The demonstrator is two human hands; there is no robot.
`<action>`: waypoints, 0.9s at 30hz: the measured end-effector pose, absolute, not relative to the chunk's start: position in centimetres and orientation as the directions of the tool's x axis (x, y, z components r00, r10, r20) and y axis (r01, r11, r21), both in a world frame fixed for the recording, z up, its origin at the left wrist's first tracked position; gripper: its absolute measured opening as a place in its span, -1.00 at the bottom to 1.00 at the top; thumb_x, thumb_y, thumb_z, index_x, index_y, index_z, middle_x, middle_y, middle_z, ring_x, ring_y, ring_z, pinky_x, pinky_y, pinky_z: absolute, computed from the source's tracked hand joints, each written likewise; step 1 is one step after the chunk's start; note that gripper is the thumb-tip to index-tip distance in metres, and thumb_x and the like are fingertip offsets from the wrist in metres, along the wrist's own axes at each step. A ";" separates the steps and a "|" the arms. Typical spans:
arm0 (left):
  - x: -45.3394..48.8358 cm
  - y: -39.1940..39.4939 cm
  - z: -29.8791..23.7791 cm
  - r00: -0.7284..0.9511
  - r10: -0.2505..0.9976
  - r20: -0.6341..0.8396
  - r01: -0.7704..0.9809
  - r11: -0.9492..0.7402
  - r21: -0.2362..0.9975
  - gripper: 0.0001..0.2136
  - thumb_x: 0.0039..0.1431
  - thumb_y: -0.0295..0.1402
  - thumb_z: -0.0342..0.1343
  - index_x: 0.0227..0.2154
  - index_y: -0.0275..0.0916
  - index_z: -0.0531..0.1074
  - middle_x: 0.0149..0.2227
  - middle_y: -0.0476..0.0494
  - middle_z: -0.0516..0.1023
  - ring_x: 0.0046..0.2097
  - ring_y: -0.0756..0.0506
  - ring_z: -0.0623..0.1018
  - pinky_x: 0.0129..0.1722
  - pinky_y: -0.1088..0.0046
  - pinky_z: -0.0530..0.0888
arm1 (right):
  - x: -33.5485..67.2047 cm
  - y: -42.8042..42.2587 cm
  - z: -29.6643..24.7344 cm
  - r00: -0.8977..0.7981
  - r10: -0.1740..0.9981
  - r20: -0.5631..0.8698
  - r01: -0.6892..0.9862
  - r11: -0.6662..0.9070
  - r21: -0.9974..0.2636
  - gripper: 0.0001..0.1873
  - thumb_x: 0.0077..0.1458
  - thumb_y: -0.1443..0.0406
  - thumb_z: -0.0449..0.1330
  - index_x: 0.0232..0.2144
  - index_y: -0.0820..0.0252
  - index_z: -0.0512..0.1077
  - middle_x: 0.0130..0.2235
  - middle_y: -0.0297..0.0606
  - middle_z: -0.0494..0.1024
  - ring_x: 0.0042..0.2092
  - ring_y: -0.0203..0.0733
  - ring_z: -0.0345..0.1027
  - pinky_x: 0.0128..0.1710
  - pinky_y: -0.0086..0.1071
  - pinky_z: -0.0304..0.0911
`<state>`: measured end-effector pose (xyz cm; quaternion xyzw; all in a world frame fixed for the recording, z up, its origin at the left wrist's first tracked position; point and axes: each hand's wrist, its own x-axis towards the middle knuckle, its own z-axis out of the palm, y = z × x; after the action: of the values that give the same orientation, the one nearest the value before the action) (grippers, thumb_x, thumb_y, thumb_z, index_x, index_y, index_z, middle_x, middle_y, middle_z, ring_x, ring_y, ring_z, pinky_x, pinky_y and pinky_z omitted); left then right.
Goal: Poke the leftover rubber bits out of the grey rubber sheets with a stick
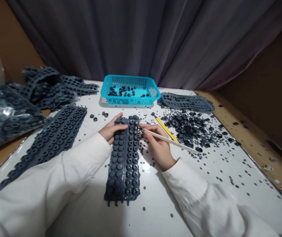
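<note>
A black molded rubber sheet [124,164] lies lengthwise in front of me, with rows of round raised parts; those in the right columns have centre holes, while the left ones look solid. My left hand [111,129] grips its upper left edge, thumb on top. My right hand [159,144] is closed around a slim white stick-like tool [170,140], held like a pen. The tool's thin dark tip is at the sheet's upper right edge; whether it touches a part I cannot tell. The lower fingers of my left hand are hidden beneath the sheet.
A turquoise basket [131,101] holds several small black parts. Right of it lie another sheet [186,102], a yellow cutter-like tool [166,129] and a heap of black scraps [187,126]. On the left are a sheet [54,135], crumpled sheets [47,85] and a filled plastic bag [7,115].
</note>
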<state>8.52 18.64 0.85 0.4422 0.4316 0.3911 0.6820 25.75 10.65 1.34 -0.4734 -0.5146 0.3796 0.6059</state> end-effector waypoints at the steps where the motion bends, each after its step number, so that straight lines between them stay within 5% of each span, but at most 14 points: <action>1: 8.6 18.6 1.1 0.320 0.906 -0.276 -0.159 0.339 0.927 -0.20 -0.10 -0.43 0.28 0.25 -0.26 0.09 -0.19 -0.21 0.55 -0.23 -0.16 0.60 -0.12 0.25 0.52 | 25.8 10.7 1.2 0.199 0.945 0.261 0.023 0.262 -0.965 -0.90 0.11 0.22 0.21 -0.37 0.12 0.41 -0.15 -0.24 0.56 -0.04 -0.15 0.41 -0.05 -0.25 0.32; 7: 9.1 18.3 1.7 0.283 0.893 -0.351 -0.182 0.409 0.894 -0.12 -0.08 -0.46 0.28 0.30 -0.17 -0.04 -0.12 -0.19 0.54 -0.15 -0.17 0.58 -0.04 0.24 0.47 | 26.0 10.9 0.9 0.230 0.942 0.245 0.049 0.240 -0.970 -0.87 0.11 0.19 0.21 -0.35 0.12 0.44 -0.16 -0.24 0.53 -0.13 -0.17 0.41 -0.11 -0.27 0.34; 11: 9.2 18.2 1.3 0.248 0.926 -0.284 -0.169 0.330 0.929 0.04 -0.18 -0.47 0.35 0.32 -0.19 -0.17 0.24 -0.27 0.21 0.18 -0.23 0.34 0.18 0.24 0.25 | 26.1 11.0 0.9 0.267 0.922 0.280 0.071 0.271 -0.960 -0.88 0.11 0.21 0.20 -0.34 0.12 0.44 -0.19 -0.26 0.53 -0.14 -0.19 0.41 -0.10 -0.28 0.33; 15: 9.2 18.2 0.8 0.279 0.924 -0.261 -0.207 0.323 0.924 0.17 -0.28 -0.46 0.39 0.32 -0.29 -0.30 0.29 -0.33 0.09 0.26 -0.24 0.21 0.24 0.27 0.16 | 26.2 11.0 1.0 0.277 0.873 0.401 0.140 0.377 -0.916 -0.93 0.13 0.26 0.19 -0.35 0.12 0.42 -0.19 -0.26 0.54 -0.06 -0.17 0.40 0.00 -0.24 0.29; 18: 9.1 18.2 0.6 0.323 0.912 -0.254 -0.243 0.339 0.909 0.13 -0.32 -0.42 0.42 0.31 -0.28 -0.15 0.23 -0.34 0.23 0.21 -0.27 0.29 0.19 0.22 0.25 | 26.3 10.8 1.1 0.200 0.874 0.442 0.189 0.409 -0.893 -0.95 0.15 0.27 0.18 -0.32 0.12 0.41 -0.07 -0.21 0.52 0.02 -0.13 0.37 0.07 -0.17 0.24; 23: 8.8 18.2 0.6 0.426 0.881 -0.208 -0.302 0.355 0.885 -0.23 -0.35 -0.37 0.44 0.04 -0.31 0.33 -0.04 -0.28 0.53 0.01 -0.31 0.49 0.09 0.12 0.36 | 26.4 10.5 1.1 0.093 0.906 0.414 0.208 0.389 -0.897 -0.95 0.16 0.28 0.16 -0.29 0.11 0.39 0.05 -0.18 0.46 0.11 -0.10 0.32 0.13 -0.11 0.19; 27: 8.7 18.1 0.6 0.456 0.866 -0.203 -0.333 0.378 0.864 -0.29 -0.29 -0.34 0.44 0.03 -0.34 0.37 -0.09 -0.29 0.54 -0.02 -0.28 0.52 0.06 0.18 0.39 | 26.4 10.4 1.2 0.076 0.906 0.416 0.240 0.388 -0.890 -0.95 0.17 0.29 0.16 -0.28 0.11 0.39 0.04 -0.18 0.48 0.10 -0.11 0.33 0.11 -0.12 0.21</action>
<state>8.70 18.11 0.62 0.3928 0.3393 0.3958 0.7576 26.36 10.43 1.18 -0.4679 -0.6123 0.2948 0.5650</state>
